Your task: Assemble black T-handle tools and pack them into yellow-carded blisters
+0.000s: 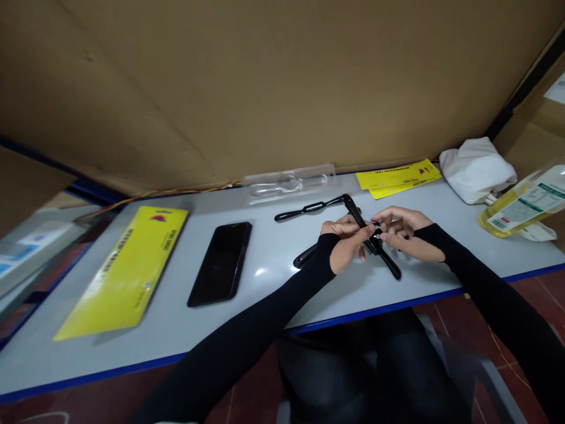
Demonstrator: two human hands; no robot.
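One black tool (389,263) was grasped over the table (273,247) by the left hand (345,244), its middle pinched by the right hand (408,229). Another handle (303,259) was partly blocked by the left hand; beyond lay a slotted bar (332,202). Around them, a phone (220,265), yellow cards (126,271), clear packaging (318,176), a white bundle (477,168) and a bottle (525,203) were spread.

Brown wall (265,88), blue-edged table (273,300), red floor (251,383)
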